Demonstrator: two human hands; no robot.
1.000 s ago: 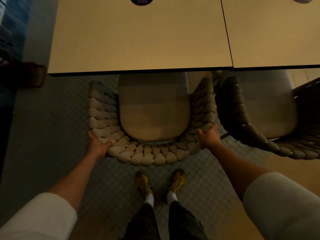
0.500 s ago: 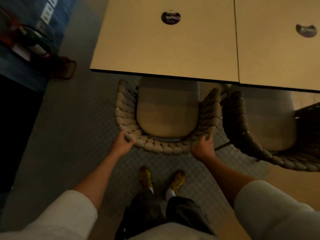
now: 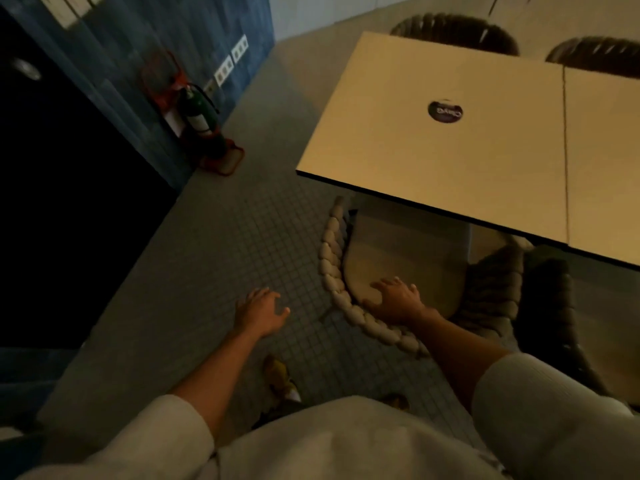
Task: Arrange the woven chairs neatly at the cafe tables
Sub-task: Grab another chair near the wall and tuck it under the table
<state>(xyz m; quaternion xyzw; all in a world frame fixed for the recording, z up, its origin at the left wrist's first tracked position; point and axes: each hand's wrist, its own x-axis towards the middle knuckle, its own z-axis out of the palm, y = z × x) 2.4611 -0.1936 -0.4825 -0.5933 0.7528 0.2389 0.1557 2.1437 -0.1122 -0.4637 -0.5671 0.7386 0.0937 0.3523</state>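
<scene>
A beige woven chair [image 3: 330, 271] with a padded seat stands tucked partly under the near edge of a tan cafe table [image 3: 433, 161]. My right hand [image 3: 394, 299] hovers with spread fingers above the chair's braided back rim and seat; contact cannot be told. My left hand [image 3: 259, 311] hangs open over the tiled floor, left of the chair and apart from it. A darker woven chair [image 3: 540, 306] stands right beside the beige one, under a second table [image 3: 602, 161] that adjoins the first.
A fire extinguisher [image 3: 197, 116] in a red stand sits by the blue wall at the left. Two more dark woven chairs [image 3: 457, 29] face the far side of the tables. Grey tiled floor [image 3: 214, 244] spreads to the left. My yellow shoes [image 3: 277, 375] are below.
Both hands have let go of the beige chair's back rim. My left hand moved out left over the floor, and my view swung up and to the left.
</scene>
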